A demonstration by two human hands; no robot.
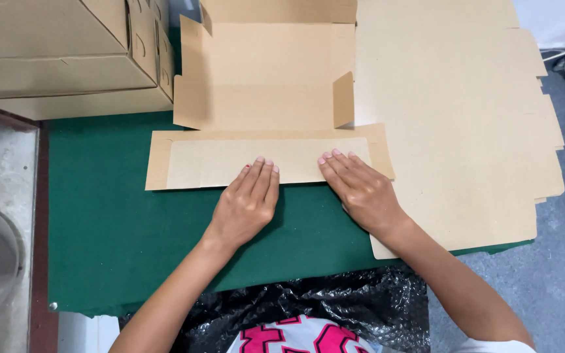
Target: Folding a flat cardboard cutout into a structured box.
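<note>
Cardboard box blank (263,98) is lying half-folded on green surface (119,216). Head view: left hand (246,202) and right hand (361,189), grip wide, fingers flat, are pressing its front flap (217,163) down, beside stacked flat sheets (465,131).

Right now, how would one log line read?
left hand: flat on cardboard flap | right hand: flat on same flap | box blank: half folded | green mat
</note>
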